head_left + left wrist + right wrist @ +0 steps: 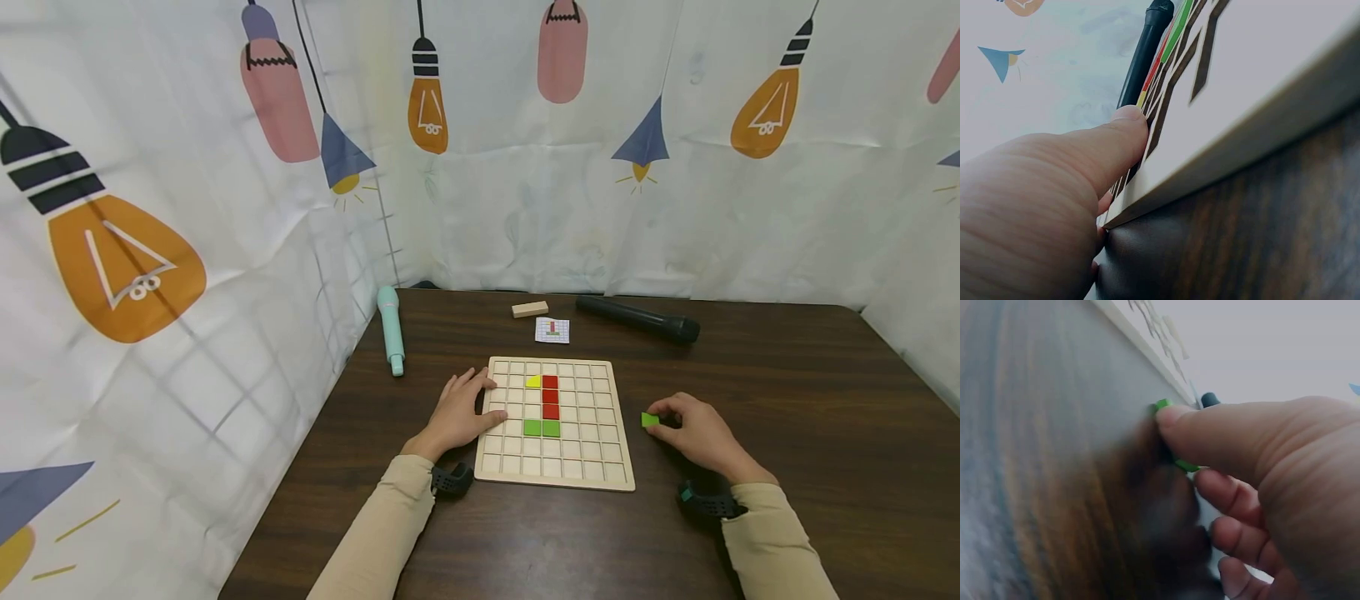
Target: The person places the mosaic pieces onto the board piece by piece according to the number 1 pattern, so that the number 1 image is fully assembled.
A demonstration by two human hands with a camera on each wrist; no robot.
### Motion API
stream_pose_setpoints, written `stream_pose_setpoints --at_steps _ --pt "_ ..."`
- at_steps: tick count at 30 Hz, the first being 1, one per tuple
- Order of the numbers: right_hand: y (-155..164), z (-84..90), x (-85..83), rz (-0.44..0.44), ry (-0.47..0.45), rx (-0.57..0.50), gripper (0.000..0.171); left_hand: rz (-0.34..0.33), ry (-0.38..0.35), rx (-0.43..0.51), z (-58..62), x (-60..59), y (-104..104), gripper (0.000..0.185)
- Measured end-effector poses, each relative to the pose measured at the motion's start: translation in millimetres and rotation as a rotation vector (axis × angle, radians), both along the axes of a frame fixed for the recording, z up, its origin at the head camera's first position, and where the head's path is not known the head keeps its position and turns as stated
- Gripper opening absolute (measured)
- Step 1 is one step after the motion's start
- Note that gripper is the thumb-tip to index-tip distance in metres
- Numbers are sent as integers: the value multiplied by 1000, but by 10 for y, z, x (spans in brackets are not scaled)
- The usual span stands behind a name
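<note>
Right hand is pinching a small green tile between thumb and fingers, down on the table just right of the wooden grid board. Left hand lies with fingers relaxed on the board's left edge, thumb over the frame.

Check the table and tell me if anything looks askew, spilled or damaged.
Nothing stands out. The grid board lies flat and square, its red, green and yellow tiles seated in cells. The right hand pinches a green tile; the left hand rests on the board's edge.
</note>
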State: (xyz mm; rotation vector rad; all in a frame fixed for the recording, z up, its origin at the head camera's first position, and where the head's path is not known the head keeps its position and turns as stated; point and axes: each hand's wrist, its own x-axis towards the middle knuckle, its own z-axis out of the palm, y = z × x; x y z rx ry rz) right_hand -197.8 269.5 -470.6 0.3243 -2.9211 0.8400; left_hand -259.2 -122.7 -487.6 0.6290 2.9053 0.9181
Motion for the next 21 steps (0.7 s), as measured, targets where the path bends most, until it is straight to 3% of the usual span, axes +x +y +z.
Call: stream_pose_setpoints --at_steps 10,21 --pt "-109 -116 -43 -15 74 -16 21 -9 2 -3 0 -2 3 55" --pt "-293 -132 -31 -5 103 -34 22 -3 -1 2 1 0 -7 54"
